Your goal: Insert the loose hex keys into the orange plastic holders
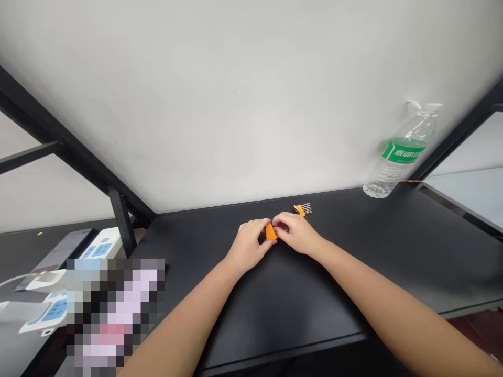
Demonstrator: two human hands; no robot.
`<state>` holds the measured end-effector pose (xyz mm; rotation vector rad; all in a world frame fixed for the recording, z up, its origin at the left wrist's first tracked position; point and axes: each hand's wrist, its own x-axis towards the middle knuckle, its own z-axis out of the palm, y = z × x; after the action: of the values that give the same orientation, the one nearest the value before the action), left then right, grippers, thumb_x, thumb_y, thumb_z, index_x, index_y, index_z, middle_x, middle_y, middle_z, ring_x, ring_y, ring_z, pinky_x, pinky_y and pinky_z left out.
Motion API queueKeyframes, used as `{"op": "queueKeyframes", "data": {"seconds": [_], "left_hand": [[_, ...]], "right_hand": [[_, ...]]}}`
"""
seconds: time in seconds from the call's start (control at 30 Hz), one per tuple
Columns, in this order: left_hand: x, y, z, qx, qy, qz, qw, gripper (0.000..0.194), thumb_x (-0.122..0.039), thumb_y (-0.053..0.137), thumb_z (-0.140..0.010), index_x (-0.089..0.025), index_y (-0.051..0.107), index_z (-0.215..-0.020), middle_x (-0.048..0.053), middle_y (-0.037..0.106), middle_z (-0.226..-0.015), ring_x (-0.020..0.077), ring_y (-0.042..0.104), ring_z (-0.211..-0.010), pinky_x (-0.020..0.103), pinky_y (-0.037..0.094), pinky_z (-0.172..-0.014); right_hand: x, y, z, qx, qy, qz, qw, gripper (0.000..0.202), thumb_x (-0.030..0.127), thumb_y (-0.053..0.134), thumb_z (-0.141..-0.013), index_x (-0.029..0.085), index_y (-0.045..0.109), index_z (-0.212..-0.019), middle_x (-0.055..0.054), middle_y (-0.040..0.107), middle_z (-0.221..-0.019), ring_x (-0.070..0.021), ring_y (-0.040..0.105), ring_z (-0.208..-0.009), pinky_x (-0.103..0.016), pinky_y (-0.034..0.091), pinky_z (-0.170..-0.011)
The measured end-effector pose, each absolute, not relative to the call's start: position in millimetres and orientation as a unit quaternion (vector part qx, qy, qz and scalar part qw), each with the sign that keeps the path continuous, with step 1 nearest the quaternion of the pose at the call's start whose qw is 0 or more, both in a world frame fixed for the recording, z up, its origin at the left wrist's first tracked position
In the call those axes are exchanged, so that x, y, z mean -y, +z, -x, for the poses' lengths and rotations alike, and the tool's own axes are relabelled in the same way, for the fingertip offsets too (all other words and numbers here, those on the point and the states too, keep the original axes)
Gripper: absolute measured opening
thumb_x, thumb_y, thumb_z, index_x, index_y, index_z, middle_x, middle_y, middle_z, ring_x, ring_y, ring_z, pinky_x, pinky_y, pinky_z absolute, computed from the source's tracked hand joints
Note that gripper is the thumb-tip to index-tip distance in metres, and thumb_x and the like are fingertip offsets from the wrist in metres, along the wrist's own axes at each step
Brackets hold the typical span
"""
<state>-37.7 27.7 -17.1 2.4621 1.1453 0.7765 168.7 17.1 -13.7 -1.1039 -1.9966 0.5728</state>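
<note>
My left hand [248, 243] grips a small orange holder [270, 231] between thumb and fingers, low over the black tabletop [271, 309]. At the holder's right side my right hand [298, 234] has its fingers closed in a pinch; thin metal rods show partly by the fingertips. Whether it grips one of them is hidden. Just behind the right hand lies a second orange holder [300, 210], with several thin metal rods sticking out to the right. The exact kind of rod is too small to tell.
At the back right a clear water bottle [404, 152] with a green label stands by the white wall [236, 104]. White power strips [106, 243] with plugs and a cable lie on the left. A pixelated area covers something at lower left. Black frame bars [121, 220] flank the table.
</note>
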Motion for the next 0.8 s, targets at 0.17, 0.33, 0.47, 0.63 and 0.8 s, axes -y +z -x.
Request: {"op": "queueKeyframes", "data": {"seconds": [0.17, 0.33, 0.47, 0.63, 0.8], "left_hand": [[-26.1, -15.3, 34.7, -0.395, 0.272, -0.860, 0.174, 0.038, -0.029, 0.074, -0.087, -0.025, 0.063, -0.124, 0.006, 0.073, -0.115, 0.0255, 0.069, -0.106, 0.042, 0.053, -0.096], [-25.6, -12.2, 33.9, -0.386, 0.276, -0.860, 0.190, 0.037, -0.030, 0.073, -0.088, -0.025, 0.064, -0.124, 0.004, 0.074, -0.110, 0.0231, 0.069, -0.098, 0.040, 0.052, -0.092], [-25.1, -11.5, 34.4, -0.383, 0.269, -0.862, 0.195, 0.037, -0.029, 0.074, -0.087, -0.026, 0.065, -0.122, 0.003, 0.074, -0.109, 0.0233, 0.068, -0.097, 0.041, 0.051, -0.092], [-24.9, -10.5, 34.1, -0.388, 0.257, -0.863, 0.196, 0.035, -0.031, 0.075, -0.085, -0.027, 0.066, -0.119, 0.002, 0.075, -0.104, 0.0233, 0.069, -0.093, 0.042, 0.051, -0.093], [-29.2, -13.8, 37.9, -0.403, 0.245, -0.867, 0.163, 0.037, -0.033, 0.074, -0.086, -0.028, 0.065, -0.121, 0.003, 0.075, -0.105, 0.0243, 0.069, -0.093, 0.043, 0.051, -0.095]], "right_hand": [[-18.8, -19.6, -165.3, 0.774, 0.231, 0.435, 0.397, 0.015, 0.008, 0.055, -0.084, 0.021, 0.058, -0.091, 0.000, 0.059, -0.084, -0.0149, 0.057, -0.073, -0.028, 0.046, -0.068], [-18.8, -19.1, -166.7, 0.788, 0.198, 0.429, 0.396, 0.012, 0.009, 0.056, -0.087, 0.020, 0.059, -0.091, -0.002, 0.060, -0.089, -0.0161, 0.059, -0.078, -0.030, 0.048, -0.073], [-17.5, -18.0, -166.8, 0.801, 0.163, 0.442, 0.369, 0.014, 0.008, 0.055, -0.088, 0.020, 0.059, -0.092, -0.003, 0.062, -0.090, -0.0170, 0.059, -0.080, -0.030, 0.047, -0.074], [-15.8, -19.0, -165.8, 0.808, 0.148, 0.447, 0.355, 0.015, 0.006, 0.055, -0.085, 0.021, 0.057, -0.087, -0.002, 0.061, -0.085, -0.0169, 0.057, -0.076, -0.029, 0.044, -0.070], [-17.2, -18.5, -167.7, 0.790, 0.143, 0.473, 0.363, 0.018, 0.005, 0.054, -0.079, 0.021, 0.059, -0.085, -0.001, 0.060, -0.081, -0.0159, 0.056, -0.072, -0.028, 0.043, -0.068]]}}
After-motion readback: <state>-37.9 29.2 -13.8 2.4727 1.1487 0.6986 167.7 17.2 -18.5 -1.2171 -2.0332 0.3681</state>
